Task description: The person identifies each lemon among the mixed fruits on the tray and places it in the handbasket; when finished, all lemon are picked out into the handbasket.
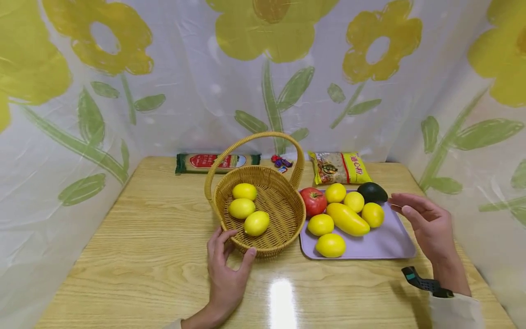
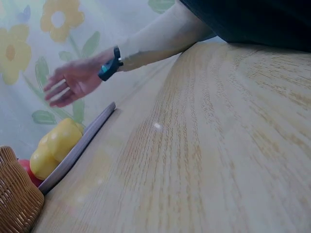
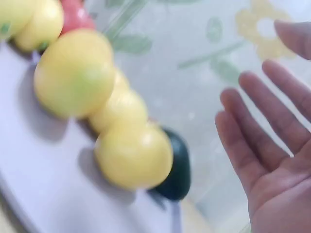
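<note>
My left hand (image 1: 227, 270) touches the near left side of a woven basket (image 1: 287, 237), fingertips at the rim and thumb spread against the front wall. Three lemons (image 1: 241, 208) lie inside on the left, below the tall arched handle. Over the right edge of a lilac tray (image 1: 390, 242) hovers my right hand (image 1: 431, 224), fingers extended and palm bare in the right wrist view. Nearest to it is an avocado (image 1: 372, 193) at the tray's back corner. Several lemons (image 1: 331, 245), a yellow mango (image 1: 347, 219) and a red apple (image 1: 313, 201) share the tray.
Behind the basket lies a green-ended pasta packet (image 1: 197, 163), beside a few small wrapped candies (image 1: 281, 161). A yellow pasta bag (image 1: 339, 168) sits behind the tray. Flowered curtains (image 1: 185, 91) enclose the wooden table (image 1: 135, 256) at the back and sides.
</note>
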A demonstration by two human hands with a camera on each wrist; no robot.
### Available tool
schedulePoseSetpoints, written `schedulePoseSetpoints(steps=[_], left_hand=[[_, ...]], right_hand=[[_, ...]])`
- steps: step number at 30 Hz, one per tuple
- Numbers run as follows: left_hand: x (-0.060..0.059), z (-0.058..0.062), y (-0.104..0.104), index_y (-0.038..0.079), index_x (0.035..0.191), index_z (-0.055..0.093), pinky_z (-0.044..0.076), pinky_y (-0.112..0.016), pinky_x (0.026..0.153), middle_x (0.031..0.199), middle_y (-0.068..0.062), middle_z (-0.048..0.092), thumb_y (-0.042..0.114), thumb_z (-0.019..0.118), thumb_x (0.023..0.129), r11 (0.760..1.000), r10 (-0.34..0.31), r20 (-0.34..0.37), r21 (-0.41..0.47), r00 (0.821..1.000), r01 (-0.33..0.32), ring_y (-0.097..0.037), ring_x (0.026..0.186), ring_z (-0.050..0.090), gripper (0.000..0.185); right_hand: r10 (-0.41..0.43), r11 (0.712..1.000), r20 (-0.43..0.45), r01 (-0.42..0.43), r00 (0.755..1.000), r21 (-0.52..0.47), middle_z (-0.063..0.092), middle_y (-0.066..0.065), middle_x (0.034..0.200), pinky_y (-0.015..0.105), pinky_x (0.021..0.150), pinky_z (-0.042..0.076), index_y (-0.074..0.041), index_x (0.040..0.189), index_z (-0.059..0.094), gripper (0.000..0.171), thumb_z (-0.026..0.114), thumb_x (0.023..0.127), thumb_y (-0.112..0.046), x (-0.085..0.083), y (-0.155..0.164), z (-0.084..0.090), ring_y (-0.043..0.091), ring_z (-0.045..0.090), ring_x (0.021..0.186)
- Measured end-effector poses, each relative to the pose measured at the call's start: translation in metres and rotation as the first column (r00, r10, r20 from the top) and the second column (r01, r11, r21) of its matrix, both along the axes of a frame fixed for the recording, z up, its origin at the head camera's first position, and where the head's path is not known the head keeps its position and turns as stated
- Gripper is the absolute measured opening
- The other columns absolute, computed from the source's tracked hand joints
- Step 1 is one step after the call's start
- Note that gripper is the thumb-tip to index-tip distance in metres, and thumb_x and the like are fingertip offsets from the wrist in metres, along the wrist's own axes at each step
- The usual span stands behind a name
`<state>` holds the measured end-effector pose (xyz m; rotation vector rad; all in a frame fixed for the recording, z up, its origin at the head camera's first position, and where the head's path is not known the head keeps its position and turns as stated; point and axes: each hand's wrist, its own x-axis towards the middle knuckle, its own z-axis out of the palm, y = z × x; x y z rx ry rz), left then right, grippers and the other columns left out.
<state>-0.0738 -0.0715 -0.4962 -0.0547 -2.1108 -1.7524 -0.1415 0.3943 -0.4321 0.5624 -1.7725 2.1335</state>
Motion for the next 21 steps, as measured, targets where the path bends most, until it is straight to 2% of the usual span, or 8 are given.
schedulePoseSetpoints(steps=[2,4,8,10,12,15,18,21], left_hand=[[0.0,0.0,0.0,0.005,0.146,0.057,0.047,-0.054,0.123,0.169,-0.02,0.03,0.016,0.085,0.097,1.0,0.001,-0.002,-0.005,1.0,-0.001,-0.045,0.157,0.038,0.058],[0.0,0.0,-0.001,0.005,0.146,0.057,0.047,-0.055,0.124,0.169,-0.02,0.031,0.016,0.085,0.097,1.0,0.0,-0.001,-0.005,1.0,0.0,-0.045,0.157,0.038,0.058],[0.0,0.0,-0.001,0.005,0.147,0.057,0.046,-0.057,0.124,0.17,-0.02,0.03,0.017,0.085,0.097,1.0,-0.002,0.005,0.003,1.0,0.002,-0.045,0.159,0.036,0.059],[0.001,0.0,-0.001,0.006,0.147,0.057,0.045,-0.058,0.124,0.169,-0.019,0.03,0.017,0.085,0.097,1.0,-0.001,0.008,0.01,1.0,0.001,-0.044,0.159,0.036,0.059],[0.001,0.0,-0.001,0.005,0.147,0.057,0.045,-0.058,0.124,0.169,-0.019,0.03,0.017,0.085,0.097,1.0,-0.001,0.008,0.012,1.0,0.001,-0.044,0.159,0.036,0.059],[0.0,0.0,-0.001,0.005,0.147,0.057,0.044,-0.059,0.124,0.169,-0.019,0.031,0.017,0.085,0.097,1.0,-0.002,0.008,0.013,1.0,0.002,-0.044,0.158,0.037,0.058],[0.0,0.001,-0.001,0.004,0.147,0.056,0.045,-0.058,0.125,0.169,-0.018,0.031,0.017,0.085,0.097,1.0,-0.004,0.01,0.013,1.0,0.003,-0.042,0.157,0.038,0.059],[0.0,0.001,-0.001,0.003,0.147,0.056,0.045,-0.056,0.125,0.169,-0.018,0.031,0.016,0.085,0.097,1.0,-0.005,0.014,0.014,1.0,0.005,-0.041,0.157,0.038,0.059]], right_hand=[[-0.137,0.984,0.083,0.127,0.987,0.124,0.08,0.009,0.128,0.023,0.104,0.062,0.022,0.138,0.059,0.035,0.06,0.103,0.016,0.0,0.003,-0.005,0.02,0.077,0.118],[-0.261,0.938,0.139,0.217,0.955,0.271,0.082,-0.001,0.123,0.015,0.098,0.061,0.017,0.137,0.064,0.037,0.07,0.102,0.009,-0.001,0.003,-0.01,0.01,0.076,0.114],[-0.439,0.771,0.126,0.301,0.89,0.562,0.08,-0.011,0.121,0.004,0.091,0.055,0.007,0.136,0.071,0.041,0.081,0.1,-0.012,-0.006,0.002,-0.019,-0.009,0.072,0.105],[-0.492,0.673,0.092,0.311,0.865,0.671,0.079,-0.004,0.126,0.001,0.089,0.053,0.001,0.136,0.074,0.043,0.083,0.1,-0.021,-0.008,0.0,-0.023,-0.017,0.067,0.102],[-0.519,0.618,0.093,0.298,0.85,0.727,0.077,0.009,0.132,-0.001,0.087,0.051,-0.003,0.135,0.076,0.044,0.083,0.1,-0.028,-0.01,-0.002,-0.027,-0.021,0.064,0.099],[-0.538,0.582,0.125,0.261,0.833,0.77,0.07,0.023,0.144,-0.002,0.084,0.049,-0.007,0.138,0.075,0.049,0.082,0.101,-0.038,-0.011,-0.006,-0.03,-0.011,0.068,0.104],[-0.541,0.569,0.157,0.222,0.826,0.792,0.066,0.026,0.149,-0.003,0.083,0.046,-0.008,0.143,0.072,0.056,0.081,0.101,-0.044,-0.011,-0.009,-0.032,0.019,0.076,0.116],[-0.524,0.577,0.183,0.188,0.832,0.795,0.064,0.027,0.15,-0.004,0.083,0.045,-0.008,0.148,0.067,0.06,0.079,0.102,-0.045,-0.011,-0.01,-0.033,0.046,0.07,0.126]])
